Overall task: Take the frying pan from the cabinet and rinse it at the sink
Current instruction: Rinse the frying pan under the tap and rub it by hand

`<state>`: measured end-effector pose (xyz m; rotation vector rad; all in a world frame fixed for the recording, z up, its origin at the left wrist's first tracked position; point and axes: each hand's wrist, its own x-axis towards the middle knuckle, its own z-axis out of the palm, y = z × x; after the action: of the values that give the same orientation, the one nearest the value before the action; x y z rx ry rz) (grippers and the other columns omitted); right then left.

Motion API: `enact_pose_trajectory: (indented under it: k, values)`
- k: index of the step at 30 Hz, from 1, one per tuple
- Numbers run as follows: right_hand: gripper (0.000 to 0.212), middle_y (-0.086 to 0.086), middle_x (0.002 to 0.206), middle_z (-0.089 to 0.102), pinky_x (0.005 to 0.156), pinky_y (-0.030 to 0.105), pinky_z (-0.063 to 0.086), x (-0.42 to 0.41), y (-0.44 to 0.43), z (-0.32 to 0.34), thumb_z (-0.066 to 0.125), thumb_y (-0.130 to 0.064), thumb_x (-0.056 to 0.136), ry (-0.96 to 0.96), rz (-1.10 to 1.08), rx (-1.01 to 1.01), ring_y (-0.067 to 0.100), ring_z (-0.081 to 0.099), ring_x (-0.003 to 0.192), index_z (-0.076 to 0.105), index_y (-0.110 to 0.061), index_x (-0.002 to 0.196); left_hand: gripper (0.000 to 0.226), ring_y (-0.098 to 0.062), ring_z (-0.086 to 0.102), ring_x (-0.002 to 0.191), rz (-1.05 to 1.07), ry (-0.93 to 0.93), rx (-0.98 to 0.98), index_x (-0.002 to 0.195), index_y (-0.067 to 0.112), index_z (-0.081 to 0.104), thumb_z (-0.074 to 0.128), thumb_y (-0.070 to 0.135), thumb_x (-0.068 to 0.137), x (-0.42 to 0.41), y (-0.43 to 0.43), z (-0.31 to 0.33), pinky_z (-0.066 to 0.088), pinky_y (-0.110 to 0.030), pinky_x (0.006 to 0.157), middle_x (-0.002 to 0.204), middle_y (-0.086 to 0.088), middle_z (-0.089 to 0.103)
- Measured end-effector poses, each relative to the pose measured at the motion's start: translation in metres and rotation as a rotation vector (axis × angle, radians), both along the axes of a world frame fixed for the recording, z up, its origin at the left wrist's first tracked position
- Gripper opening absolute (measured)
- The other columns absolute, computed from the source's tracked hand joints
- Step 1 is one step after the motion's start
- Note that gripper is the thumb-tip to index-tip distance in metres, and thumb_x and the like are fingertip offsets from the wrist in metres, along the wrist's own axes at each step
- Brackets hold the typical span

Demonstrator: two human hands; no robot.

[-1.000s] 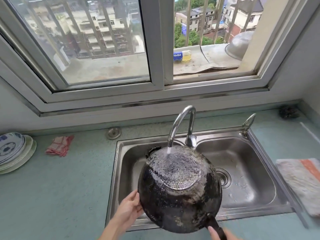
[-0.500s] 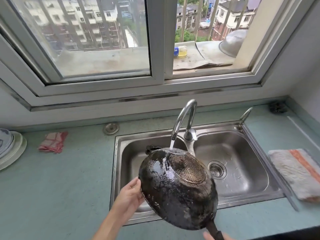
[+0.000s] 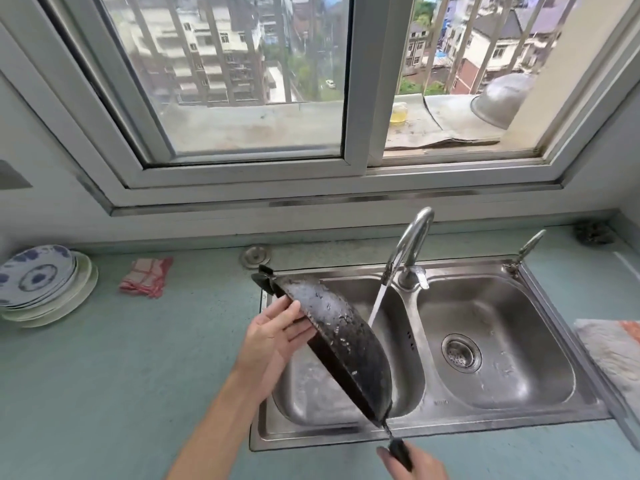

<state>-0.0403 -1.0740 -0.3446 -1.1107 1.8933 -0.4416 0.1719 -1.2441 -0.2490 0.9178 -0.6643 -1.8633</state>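
both of your hands are on the blackened round metal frying pan, which you hold tipped on edge over the left basin of the stainless steel double sink, its sooty wet underside turned toward the tap. your left hand lies flat and spread against the pan's upper rim, fingers open, pressing rather than wrapping. your right hand, at the bottom edge of view, is closed around the pan's black handle, which points down toward you over the sink's front rim. a thin stream of water falls from the curved chrome tap and meets the pan's back just beside its middle. the right basin holds a round drain strainer. on the pale green counter, a crumpled red checked cloth lies left of the sink, and further left a stack of blue-patterned plates. a striped towel lies at the right edge.
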Motion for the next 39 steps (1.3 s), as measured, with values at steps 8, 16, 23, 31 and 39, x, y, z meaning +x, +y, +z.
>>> enact_pose_trajectory:
  k: [8,16,23,31,39]
  values:
    - [0.041,0.003,0.051,0.062,0.041,0.022,0.04,0.028,-0.045,0.011,0.067,-0.055,0.079,-0.416,-0.057,0.07,0.017,0.054,0.038,0.058,-0.018,0.065,0.048,-0.03,0.062,0.124,-0.056,0.141,-0.027,0.136,0.013,0.052,0.061,0.019,0.089,-0.002,-0.051,0.028,0.047,-0.048,0.105,0.132,-0.015,0.065]
    - [0.036,0.004,0.053,0.042,0.037,0.02,0.036,0.068,-0.059,-0.017,0.072,-0.038,0.086,-0.936,-0.183,0.3,0.014,0.036,0.034,0.056,-0.01,0.07,0.024,-0.024,0.072,0.094,0.256,-0.514,0.19,0.116,0.009,0.063,0.06,0.0,0.094,0.032,-0.008,-0.059,0.057,-0.037,0.084,0.108,-0.014,0.072]
    - [0.034,0.001,0.054,0.037,0.038,0.023,0.039,0.072,-0.064,-0.029,0.069,-0.038,0.088,-0.995,-0.115,0.396,0.012,0.035,0.035,0.057,-0.008,0.078,0.04,-0.032,0.068,0.087,0.43,-0.898,0.587,0.105,0.004,0.06,0.074,0.035,0.085,0.062,0.053,-0.127,0.052,-0.033,0.068,0.094,-0.012,0.067]
    - [0.044,0.005,0.057,0.05,0.048,0.029,0.048,0.077,-0.081,-0.036,0.061,-0.049,0.092,-0.919,0.063,0.406,0.018,0.049,0.045,0.054,-0.007,0.084,0.046,-0.04,0.075,0.083,0.174,-0.387,0.581,0.108,-0.002,0.062,0.053,0.042,0.099,0.026,0.061,-0.13,0.061,-0.048,0.079,0.091,-0.026,0.075]
    - [0.029,0.009,0.064,0.06,0.057,0.039,0.058,0.077,-0.055,-0.04,0.069,-0.028,0.093,-0.815,0.014,0.4,0.027,0.062,0.053,0.054,-0.006,0.101,0.027,-0.038,0.073,0.069,0.259,-0.488,0.575,0.099,0.001,0.057,0.048,0.027,0.098,0.016,0.04,-0.137,0.061,-0.037,0.054,0.085,-0.027,0.07]
